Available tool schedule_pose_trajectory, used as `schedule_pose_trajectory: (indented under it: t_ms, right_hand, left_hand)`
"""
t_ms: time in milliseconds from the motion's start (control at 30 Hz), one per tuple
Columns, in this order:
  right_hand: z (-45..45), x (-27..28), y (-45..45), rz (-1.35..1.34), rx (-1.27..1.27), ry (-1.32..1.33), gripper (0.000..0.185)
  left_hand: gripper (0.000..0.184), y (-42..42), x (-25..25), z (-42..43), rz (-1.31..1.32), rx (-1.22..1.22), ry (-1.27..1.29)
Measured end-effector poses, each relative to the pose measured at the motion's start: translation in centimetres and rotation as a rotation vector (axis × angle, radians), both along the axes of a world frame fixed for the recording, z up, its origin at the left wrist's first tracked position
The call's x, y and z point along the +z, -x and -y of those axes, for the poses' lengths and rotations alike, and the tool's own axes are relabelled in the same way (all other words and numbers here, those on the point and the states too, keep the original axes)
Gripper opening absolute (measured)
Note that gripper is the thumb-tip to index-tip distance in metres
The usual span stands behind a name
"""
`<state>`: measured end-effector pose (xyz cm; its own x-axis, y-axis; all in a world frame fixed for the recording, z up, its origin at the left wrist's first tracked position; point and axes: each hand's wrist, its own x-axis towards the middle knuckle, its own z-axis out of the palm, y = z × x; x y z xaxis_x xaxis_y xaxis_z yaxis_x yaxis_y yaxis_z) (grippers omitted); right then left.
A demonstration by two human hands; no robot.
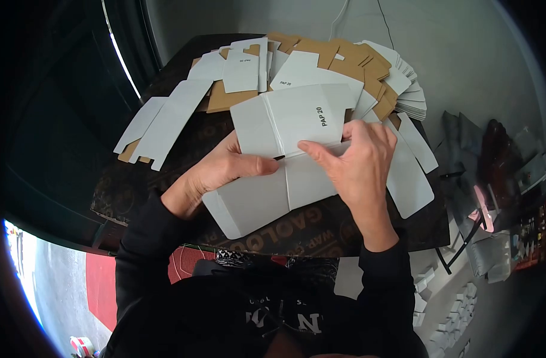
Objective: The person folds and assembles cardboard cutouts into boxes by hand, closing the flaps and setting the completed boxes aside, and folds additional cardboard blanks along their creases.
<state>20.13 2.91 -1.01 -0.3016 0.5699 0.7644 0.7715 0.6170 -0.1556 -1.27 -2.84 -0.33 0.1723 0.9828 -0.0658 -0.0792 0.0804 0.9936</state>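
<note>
A white cardboard box blank (pixel 303 113) with "PAP 20" printed on it is held up over the dark table, creased across its middle and partly unfolded. My left hand (pixel 231 167) grips its left side, thumb lying on the inner face by the central crease. On the right edge, my right hand (pixel 362 152) has its thumb pressed near the same crease, with the other fingers curled behind the card. A small dark slit shows beside the left thumb. The fingers behind the card are partly hidden.
Flat white and brown box blanks (pixel 332 56) are heaped along the table's far side. More blanks lie at the left (pixel 171 122) and right (pixel 407 179) of the dark table (pixel 314 230). Small white folded pieces (pixel 455 316) sit on the floor at lower right.
</note>
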Motion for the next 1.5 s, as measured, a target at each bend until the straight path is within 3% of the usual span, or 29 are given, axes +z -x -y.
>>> schedule_pose_trajectory:
  t_ms: [367, 567, 1233, 1367, 1500]
  right_hand:
    - [-0.9, -1.8, 1.7, -0.028, -0.066, -0.113, 0.070]
    - [-1.8, -2.5, 1.2, 0.037, -0.028, -0.167, 0.067]
    - [-2.6, -2.3, 1.0, -0.190, 0.169, -0.177, 0.025]
    - [-2.3, -1.5, 0.2, -0.274, 0.290, -0.056, 0.016]
    - [-2.0, -0.2, -0.5, -0.713, 0.449, 0.292, 0.015]
  left_hand:
    - [0.057, -0.8, -1.7, -0.9, -0.008, 0.064, -0.018]
    - [0.059, -0.7, -2.0, -1.0, -0.009, 0.110, -0.062]
    - [0.067, -0.2, -0.6, -1.0, -0.051, 0.131, -0.190]
    - [0.068, 0.5, 0.5, 0.1, 0.009, 0.138, -0.102]
    - [0.069, 1.5, 0.5, 0.5, -0.044, 0.031, -0.140]
